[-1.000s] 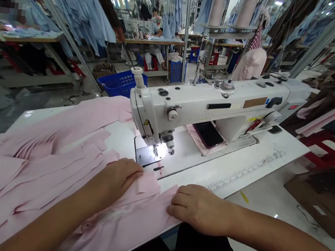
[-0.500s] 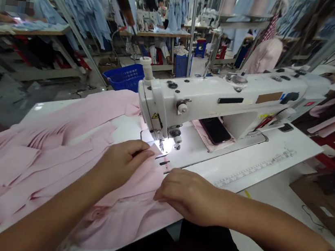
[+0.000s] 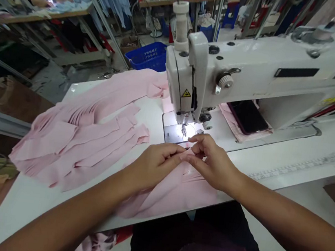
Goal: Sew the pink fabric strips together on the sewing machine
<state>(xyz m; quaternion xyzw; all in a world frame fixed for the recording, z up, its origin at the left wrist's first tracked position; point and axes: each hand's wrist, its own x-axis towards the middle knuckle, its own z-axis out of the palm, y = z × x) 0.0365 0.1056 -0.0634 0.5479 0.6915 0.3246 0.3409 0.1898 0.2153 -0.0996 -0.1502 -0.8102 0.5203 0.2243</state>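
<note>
A white sewing machine (image 3: 255, 67) stands on the white table (image 3: 288, 166), its lamp lit over the needle plate (image 3: 181, 133). Just in front of the needle, my left hand (image 3: 153, 164) and my right hand (image 3: 212, 162) meet. Both pinch the top edge of a pink fabric piece (image 3: 174, 190) that drapes toward me over the table's front edge. The fingertips of the two hands almost touch.
A fanned stack of pink fabric pieces (image 3: 85, 139) covers the table's left half. A dark phone (image 3: 247, 116) lies on pink cloth under the machine arm. A blue basket (image 3: 148, 55) sits on the floor behind. Another person works at a far table (image 3: 44, 4).
Both hands have lifted from lying flat on the fabric and come together at its edge near the needle. My head has moved closer to the machine.
</note>
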